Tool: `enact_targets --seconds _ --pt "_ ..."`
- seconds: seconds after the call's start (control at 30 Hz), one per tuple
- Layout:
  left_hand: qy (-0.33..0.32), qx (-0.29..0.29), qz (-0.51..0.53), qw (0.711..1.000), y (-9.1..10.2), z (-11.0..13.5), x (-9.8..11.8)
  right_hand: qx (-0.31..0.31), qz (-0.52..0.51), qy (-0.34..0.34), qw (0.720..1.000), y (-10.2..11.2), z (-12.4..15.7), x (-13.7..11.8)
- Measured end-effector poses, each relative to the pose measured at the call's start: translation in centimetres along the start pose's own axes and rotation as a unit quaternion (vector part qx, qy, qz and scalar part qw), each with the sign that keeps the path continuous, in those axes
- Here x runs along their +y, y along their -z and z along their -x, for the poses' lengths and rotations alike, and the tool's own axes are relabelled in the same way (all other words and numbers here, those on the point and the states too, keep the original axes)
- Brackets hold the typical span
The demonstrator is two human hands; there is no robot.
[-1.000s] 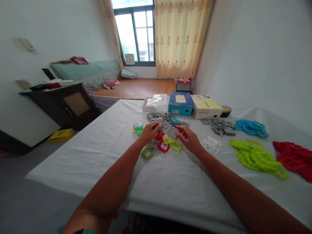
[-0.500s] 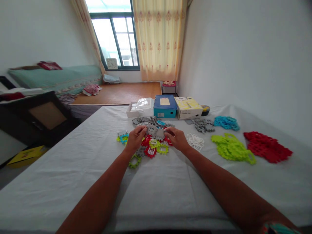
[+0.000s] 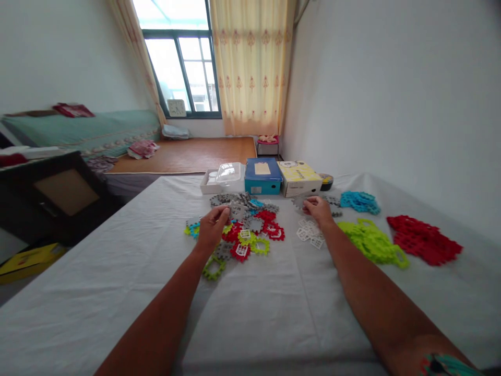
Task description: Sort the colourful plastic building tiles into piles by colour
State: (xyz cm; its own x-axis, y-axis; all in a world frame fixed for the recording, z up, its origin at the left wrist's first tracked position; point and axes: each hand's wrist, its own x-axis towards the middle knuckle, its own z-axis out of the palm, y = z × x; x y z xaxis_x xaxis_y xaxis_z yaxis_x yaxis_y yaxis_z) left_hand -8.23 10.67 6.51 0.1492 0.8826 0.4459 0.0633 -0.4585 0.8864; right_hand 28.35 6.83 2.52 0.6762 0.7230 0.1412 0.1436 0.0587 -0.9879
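Observation:
Over the mixed heap my left hand (image 3: pixel 213 224) pinches a grey toothed building tile (image 3: pixel 236 210) by its left edge. My right hand (image 3: pixel 318 207) is off to the right, closed on another grey building tile (image 3: pixel 299 201) above the grey pile (image 3: pixel 332 200). The heap between my hands holds red tiles (image 3: pixel 274 230), lime-green tiles (image 3: pixel 260 244) and grey ones, some with white window pieces (image 3: pixel 242 250) in them. Just below my right hand lie loose white lattice pieces (image 3: pixel 310 233).
Sorted piles of blue (image 3: pixel 360 201), lime-green (image 3: pixel 362 239) and red tiles (image 3: pixel 426 240) lie on the right of the cloth-covered table (image 3: pixel 129 261). Along the back edge stand a clear plastic box (image 3: pixel 230 177), a blue shoebox (image 3: pixel 263 176) and a yellow-and-white box (image 3: pixel 299 178).
My right hand has moved right, carrying a grey tile from the heap to above the grey pile. My left hand still grips its grey tile, and the view has shifted slightly.

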Motion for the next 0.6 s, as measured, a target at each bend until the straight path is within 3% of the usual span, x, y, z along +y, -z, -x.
enact_targets --seconds 0.13,0.2,0.27,0.33,0.4,0.47,0.53,0.6 --pt "-0.007 -0.025 -0.007 1.000 -0.2 0.3 -0.4 0.085 -0.015 0.016 0.996 0.9 -1.2 0.6" --pt "-0.005 -0.025 -0.007 1.000 -0.1 0.2 -0.3 0.125 0.021 0.063 0.990 1.0 -0.8 0.3" --pt "0.000 -0.037 -0.013 0.999 0.0 0.3 -0.1 0.125 0.065 0.126 0.982 0.4 0.5 -0.7" --pt "0.005 -0.065 -0.024 0.998 -0.3 0.5 0.0 0.036 0.089 0.172 0.980 -1.1 2.9 -2.3" --pt "0.008 -0.100 -0.036 0.994 -0.8 0.9 0.0 -0.138 0.091 0.183 0.969 -3.3 6.2 -3.9" --pt "0.003 -0.132 -0.051 0.990 -1.3 1.4 -0.1 -0.293 0.103 0.190 0.932 -5.5 9.5 -5.2" --pt "-0.004 -0.156 -0.063 0.986 -1.8 1.7 -0.3 -0.364 0.122 0.207 0.900 -7.1 12.0 -5.8" --pt "-0.008 -0.175 -0.059 0.983 -2.0 1.9 -0.7 -0.367 0.146 0.231 0.889 -7.8 12.9 -5.9"
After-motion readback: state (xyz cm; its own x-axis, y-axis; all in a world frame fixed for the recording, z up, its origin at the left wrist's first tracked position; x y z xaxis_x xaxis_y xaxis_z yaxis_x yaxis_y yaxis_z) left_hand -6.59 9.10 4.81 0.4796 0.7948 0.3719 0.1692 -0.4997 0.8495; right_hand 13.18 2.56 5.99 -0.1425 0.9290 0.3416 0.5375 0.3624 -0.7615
